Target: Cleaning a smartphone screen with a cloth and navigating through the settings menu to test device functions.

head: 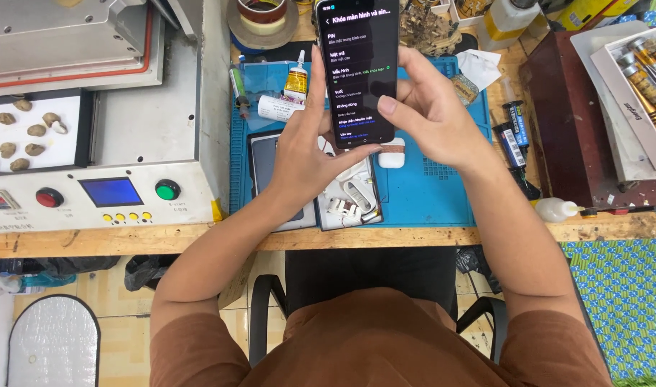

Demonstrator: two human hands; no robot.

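Both my hands hold a black smartphone [358, 68] upright above the blue work mat [428, 193]. Its screen is lit and shows a dark menu list. My left hand [306, 147] grips the phone's left edge and bottom. My right hand [432, 115] supports the right edge, with its thumb resting on the lower part of the screen. Beneath my hands on the mat lie a dark phone back panel [265, 161] and a white tray of small white parts [353, 204].
A grey machine [127, 129] with red and green buttons and a blue display fills the left of the wooden bench. A glue tube [296, 79], tape rolls [262, 18], small bottles [513, 125] and a tray of screwdrivers [647, 79] lie around the mat.
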